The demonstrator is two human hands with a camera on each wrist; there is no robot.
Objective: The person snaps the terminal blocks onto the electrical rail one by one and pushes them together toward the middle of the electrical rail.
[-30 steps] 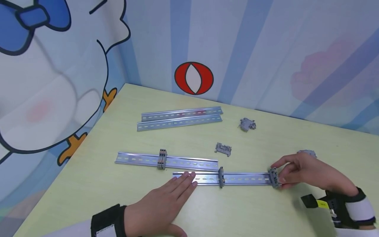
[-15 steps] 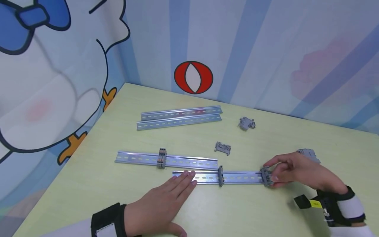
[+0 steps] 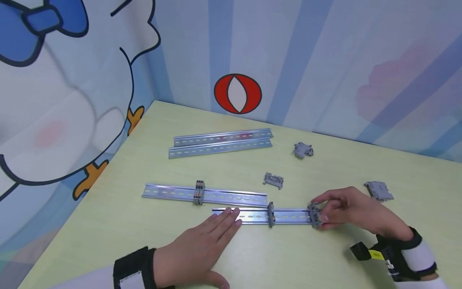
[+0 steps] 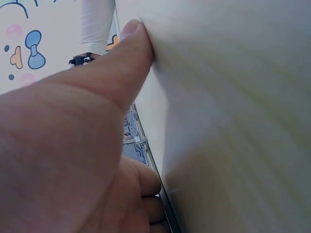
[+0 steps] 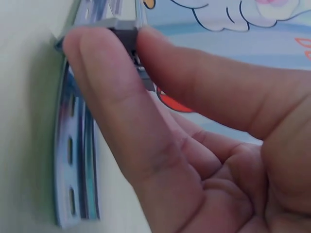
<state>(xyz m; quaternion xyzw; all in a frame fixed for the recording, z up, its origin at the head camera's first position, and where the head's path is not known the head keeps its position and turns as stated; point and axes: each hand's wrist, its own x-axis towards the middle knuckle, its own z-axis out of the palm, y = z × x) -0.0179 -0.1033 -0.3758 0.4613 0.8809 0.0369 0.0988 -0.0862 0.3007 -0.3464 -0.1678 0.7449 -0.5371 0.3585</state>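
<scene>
My left hand (image 3: 195,251): laid flat, fingers straight, tips on the rail's left end; grasping nothing. Unmoved over the last second.
My right hand (image 3: 351,212): thumb and fingertips closed in a pinch on one grey block; lately shifted leftward.
Held block (image 3: 315,214): at the front rail's right part, slightly tilted; a second ago, further right. Whether clipped on, I cannot tell.
Front rail (image 3: 292,216): stationary; visible span between blocks now shorter.
Standing block (image 3: 270,214): upright across this rail, unmoved. Meaning, in my judgement: the two are being brought together.
Grey stack (image 3: 378,190): right, now uncovered by my hand.
Second rail (image 3: 234,197): just behind, bearing a block group (image 3: 199,192); unchanged.
</scene>
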